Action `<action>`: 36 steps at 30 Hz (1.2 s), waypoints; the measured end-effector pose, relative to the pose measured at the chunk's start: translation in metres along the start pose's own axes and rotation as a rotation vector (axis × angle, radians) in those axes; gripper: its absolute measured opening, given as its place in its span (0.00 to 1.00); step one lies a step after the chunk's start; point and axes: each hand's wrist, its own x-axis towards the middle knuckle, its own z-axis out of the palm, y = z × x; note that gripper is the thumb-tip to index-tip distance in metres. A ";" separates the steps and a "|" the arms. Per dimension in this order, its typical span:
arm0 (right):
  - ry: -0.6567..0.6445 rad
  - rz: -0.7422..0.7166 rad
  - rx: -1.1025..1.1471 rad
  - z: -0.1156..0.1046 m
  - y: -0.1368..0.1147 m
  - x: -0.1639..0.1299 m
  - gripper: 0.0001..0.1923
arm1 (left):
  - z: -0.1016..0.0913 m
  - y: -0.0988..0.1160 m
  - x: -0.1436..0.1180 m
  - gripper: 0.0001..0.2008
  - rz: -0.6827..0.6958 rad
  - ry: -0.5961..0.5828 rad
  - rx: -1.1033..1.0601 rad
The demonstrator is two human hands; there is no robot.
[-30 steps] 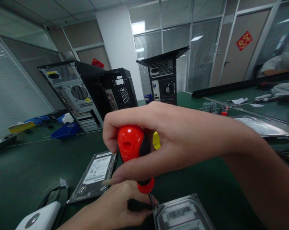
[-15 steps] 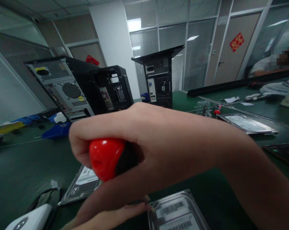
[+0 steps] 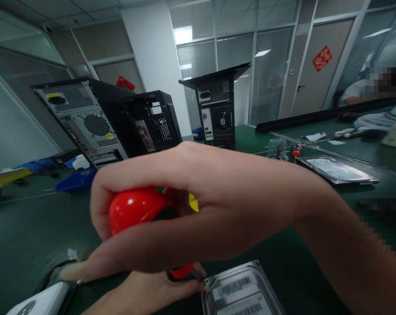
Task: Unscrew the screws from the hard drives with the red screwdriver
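Observation:
My right hand (image 3: pixel 198 205) spans the middle of the view, fingers curled round the red and black handle of a screwdriver (image 3: pixel 135 210). Its thumb stretches out to the left beneath the handle. Under that hand, the screwdriver's red lower end and thin metal shaft slant down to the corner of a hard drive (image 3: pixel 237 288) with barcode labels, which lies on the green table. At that corner my left hand (image 3: pixel 152 288) closes thumb and finger about the shaft's end, touching the drive. The tip itself is hidden.
Computer cases (image 3: pixel 96 118) stand at the back left, another case (image 3: pixel 217 109) in the centre. Rightward lie a second hard drive (image 3: pixel 339 168), a clear cup (image 3: pixel 277 148) and a small red-topped tool (image 3: pixel 295 151). A white device (image 3: pixel 42 299) sits lower left, a blue tray (image 3: pixel 76 180) above. Someone sits far right.
My right hand has shifted its hold: the thumb now reaches further left and the handle leans left. The screwdriver's lower red end has come into view; the drive at left is now covered.

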 end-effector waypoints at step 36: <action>0.079 -0.047 -0.195 0.007 0.000 0.005 0.13 | -0.011 0.004 -0.002 0.11 0.007 -0.122 0.135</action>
